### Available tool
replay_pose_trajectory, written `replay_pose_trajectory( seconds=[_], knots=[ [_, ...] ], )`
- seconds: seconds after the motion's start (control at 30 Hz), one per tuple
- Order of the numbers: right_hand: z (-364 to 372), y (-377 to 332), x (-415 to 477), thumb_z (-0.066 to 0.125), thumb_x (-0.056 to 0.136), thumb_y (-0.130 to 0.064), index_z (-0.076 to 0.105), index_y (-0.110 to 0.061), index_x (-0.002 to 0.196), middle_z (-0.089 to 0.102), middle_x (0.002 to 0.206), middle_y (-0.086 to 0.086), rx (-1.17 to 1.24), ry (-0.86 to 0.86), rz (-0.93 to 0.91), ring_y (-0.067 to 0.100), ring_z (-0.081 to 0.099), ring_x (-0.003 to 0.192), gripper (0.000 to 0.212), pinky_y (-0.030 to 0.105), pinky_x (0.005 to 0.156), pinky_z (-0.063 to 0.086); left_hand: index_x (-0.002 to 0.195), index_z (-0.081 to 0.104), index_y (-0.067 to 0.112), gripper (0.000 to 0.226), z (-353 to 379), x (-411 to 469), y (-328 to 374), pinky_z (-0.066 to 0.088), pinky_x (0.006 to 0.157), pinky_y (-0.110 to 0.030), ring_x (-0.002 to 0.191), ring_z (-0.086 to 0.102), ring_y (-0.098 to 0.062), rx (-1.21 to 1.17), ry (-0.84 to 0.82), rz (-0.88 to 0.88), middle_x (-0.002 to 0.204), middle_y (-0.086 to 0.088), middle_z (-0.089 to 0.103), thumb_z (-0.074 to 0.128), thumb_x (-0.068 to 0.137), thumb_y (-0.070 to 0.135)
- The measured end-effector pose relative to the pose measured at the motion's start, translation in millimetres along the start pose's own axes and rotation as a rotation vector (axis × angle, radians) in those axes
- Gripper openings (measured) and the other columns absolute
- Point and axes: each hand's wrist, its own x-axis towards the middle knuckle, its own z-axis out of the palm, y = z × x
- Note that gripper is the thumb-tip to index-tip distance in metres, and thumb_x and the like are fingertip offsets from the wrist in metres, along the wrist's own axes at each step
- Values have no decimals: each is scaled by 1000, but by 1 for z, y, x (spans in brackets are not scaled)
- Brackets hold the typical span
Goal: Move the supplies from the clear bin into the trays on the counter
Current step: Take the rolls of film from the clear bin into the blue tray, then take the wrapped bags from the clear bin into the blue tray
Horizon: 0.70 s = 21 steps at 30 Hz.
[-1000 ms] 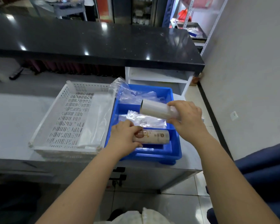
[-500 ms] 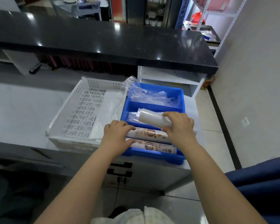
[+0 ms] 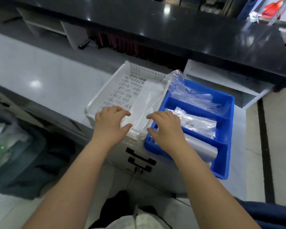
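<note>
While the left hand [image 3: 111, 123] and right hand [image 3: 166, 128] are hovering spread and empty over the near edges of the white basket [image 3: 104, 95] and blue tray [image 3: 228, 129], wrapped supplies [image 3: 198, 124] are filling both, and the clear bin [image 3: 15, 146] is apparently still holding more.

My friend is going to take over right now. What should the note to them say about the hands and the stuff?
Left hand: open, empty, over the near end of the white perforated tray.
Right hand: open, empty, over the near left corner of the blue divided tray.
Done: a flat plastic packet lies in the white tray; clear bags fill the blue tray's far compartment, a crinkly packet the middle, a plastic-wrapped roll the nearest.
Left: the clear bin on the floor to the left seems to hold more supplies; fetch and sort them.
</note>
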Motion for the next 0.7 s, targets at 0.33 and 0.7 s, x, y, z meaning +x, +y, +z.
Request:
replay_pose_trajectory(
  seconds=[0.33,0.7],
  knots=[
    [112,-217,120,58,84,-24,60,-20,116,62,117,1,-59,-70,-396,30,48,110,32,41,89,34,113,63,30,37,-94,-50,-225,38,89,-44,110,46,-26,117,199,-345,113,1,60,67,80,47],
    [268,-507,234,63,81,-24,58,-22,118,59,116,0,-45,-218,-785,28,48,111,37,42,91,38,120,60,33,44,-178,-103,-514,38,86,-40,108,47,-27,207,156,-696,119,1,59,65,77,43]
  ],
)
